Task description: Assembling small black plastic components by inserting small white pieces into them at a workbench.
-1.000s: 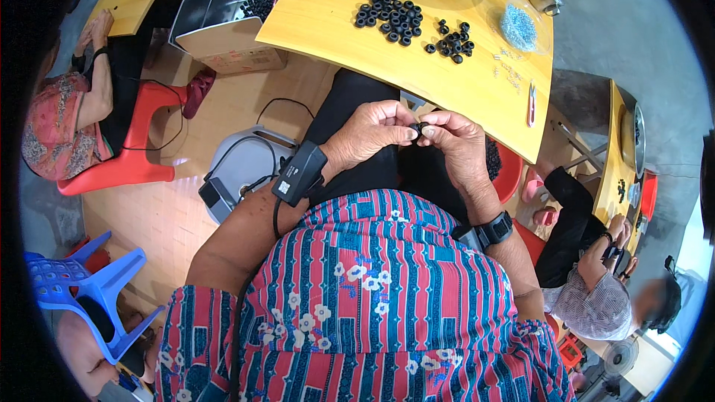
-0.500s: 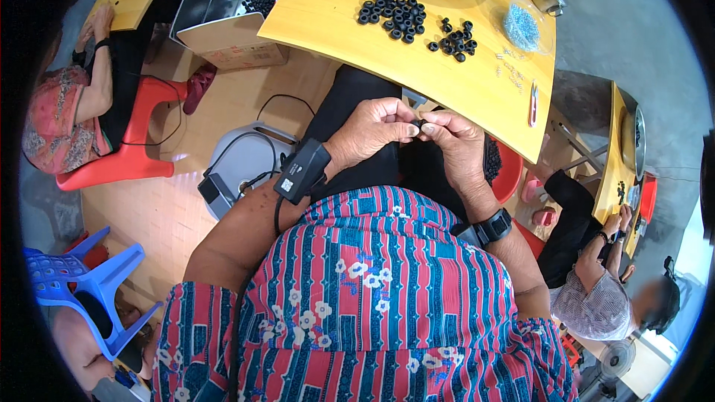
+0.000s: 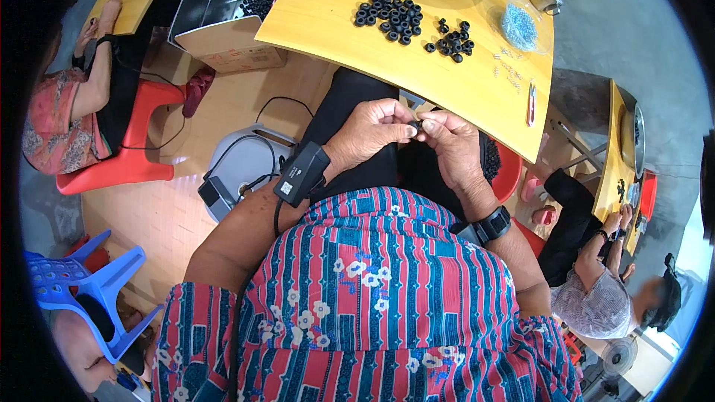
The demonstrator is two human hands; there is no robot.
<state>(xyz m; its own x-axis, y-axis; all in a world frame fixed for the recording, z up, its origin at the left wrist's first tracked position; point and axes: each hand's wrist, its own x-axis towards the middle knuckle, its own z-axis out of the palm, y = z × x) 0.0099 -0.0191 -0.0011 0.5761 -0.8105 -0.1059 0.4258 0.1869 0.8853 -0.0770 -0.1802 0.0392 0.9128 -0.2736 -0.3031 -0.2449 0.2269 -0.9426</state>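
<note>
Workroom, grey wall, wood-look floor; yellow table (image 3: 320, 26) at the top of my feed. Small black part (image 3: 417, 126) is off the table, over the lap, just short of the near edge. Left hand (image 3: 372, 134) and right hand (image 3: 458, 149) both pinch it, thumb and forefinger narrow, tips nearly meeting. Change over the last second is slight: hands in the same spot, fingertips covering more of the part than at first. I judge it's still being worked; can't tell what was done to it. Loose black rings (image 3: 389, 16) lie mid-table, smaller cluster (image 3: 454, 45) to their right, red-handled snips (image 3: 532, 104) by the near right corner. Writing: small white print plus a square code on the left-wrist box (image 3: 301, 173), faint reddish print on the carton (image 3: 231, 48); neither legible to me, no brand to report.
</note>
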